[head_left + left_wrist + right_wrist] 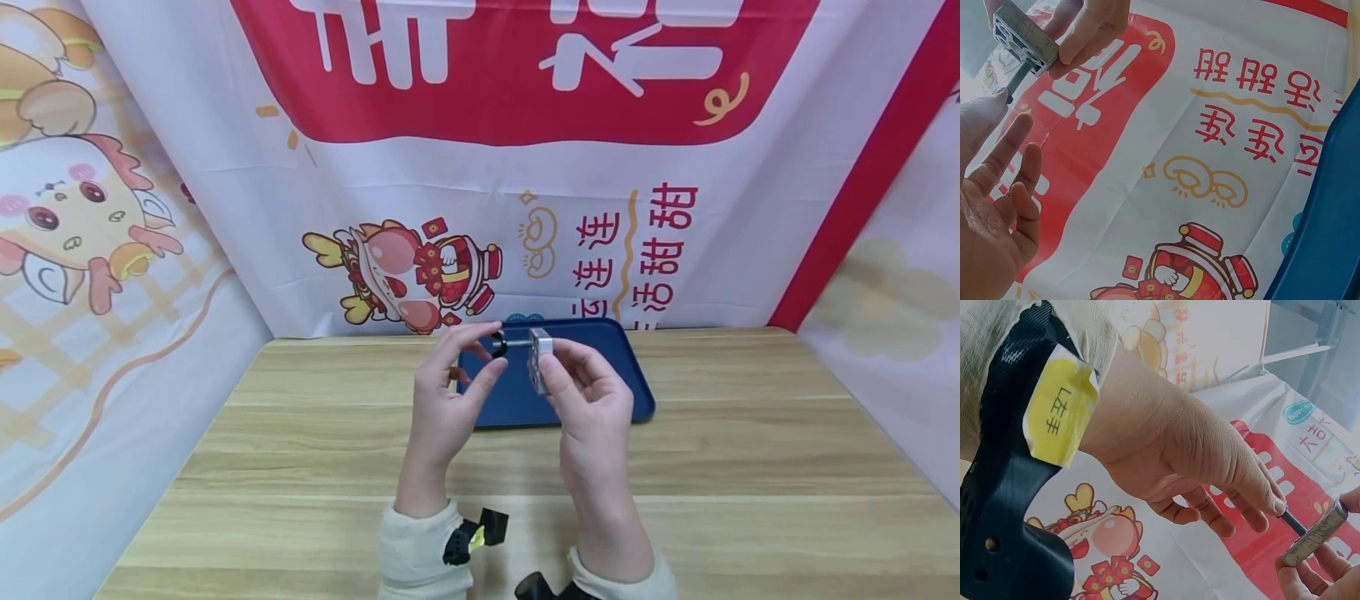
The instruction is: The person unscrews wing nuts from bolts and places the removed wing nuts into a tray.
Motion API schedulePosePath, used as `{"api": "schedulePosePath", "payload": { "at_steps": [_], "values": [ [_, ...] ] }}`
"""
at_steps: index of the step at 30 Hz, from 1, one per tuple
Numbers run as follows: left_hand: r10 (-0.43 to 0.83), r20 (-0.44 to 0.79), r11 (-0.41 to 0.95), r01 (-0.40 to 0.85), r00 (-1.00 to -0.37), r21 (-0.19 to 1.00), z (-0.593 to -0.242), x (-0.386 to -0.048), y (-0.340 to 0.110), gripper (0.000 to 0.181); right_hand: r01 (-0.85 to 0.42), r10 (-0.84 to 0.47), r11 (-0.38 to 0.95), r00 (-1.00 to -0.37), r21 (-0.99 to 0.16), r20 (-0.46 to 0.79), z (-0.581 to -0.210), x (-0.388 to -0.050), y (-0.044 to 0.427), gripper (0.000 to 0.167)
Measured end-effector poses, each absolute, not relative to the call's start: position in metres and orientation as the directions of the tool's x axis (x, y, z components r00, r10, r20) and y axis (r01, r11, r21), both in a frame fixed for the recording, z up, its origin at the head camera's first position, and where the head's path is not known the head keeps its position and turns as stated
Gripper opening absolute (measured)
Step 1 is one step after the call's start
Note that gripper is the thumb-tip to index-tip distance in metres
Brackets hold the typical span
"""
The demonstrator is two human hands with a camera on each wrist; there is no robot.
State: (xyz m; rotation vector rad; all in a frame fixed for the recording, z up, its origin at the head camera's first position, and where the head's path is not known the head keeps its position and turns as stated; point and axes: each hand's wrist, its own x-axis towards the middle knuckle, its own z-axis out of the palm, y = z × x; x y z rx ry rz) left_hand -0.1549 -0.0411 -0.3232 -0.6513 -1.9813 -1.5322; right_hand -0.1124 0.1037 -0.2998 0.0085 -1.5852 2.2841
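My right hand (596,417) grips a silver metal block (540,360) with holes in its face, thumb on the near side. From the block's left side sticks a threaded screw (517,342) with a round black knob (498,344) at its end. Around that knob my left hand (442,400) pinches with thumb and index finger, the other fingers partly spread. In the left wrist view the dark screw (1020,81) stands out of the block (1025,37), and the left fingertips cover its far end. The right wrist view shows the block's edge (1316,534) too.
Behind the hands a blue tray (517,408) lies on the wooden table (300,467). Printed cloth (420,183) hangs at the table's back edge, with more cloth at both sides. Black camera straps (476,537) sit on the wrists.
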Motion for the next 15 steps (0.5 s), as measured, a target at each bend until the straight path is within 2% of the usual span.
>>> {"api": "schedulePosePath", "payload": {
  "at_steps": [9, 15],
  "values": [
    [0.029, 0.619, 0.229, 0.608, -0.785, 0.760, -0.3227, -0.1533, -0.0401, 0.031, -0.292, 0.284, -0.299, -0.936, -0.908, 0.208, -0.2996, -0.1126, 0.1035, 0.021],
    [0.021, 0.604, 0.221, 0.593, -0.797, 0.775, -0.3220, -0.1531, -0.0397, 0.024, -0.299, 0.288, -0.296, -0.933, -0.907, 0.214, -0.2997, -0.1124, 0.1035, 0.020]
  ]
}}
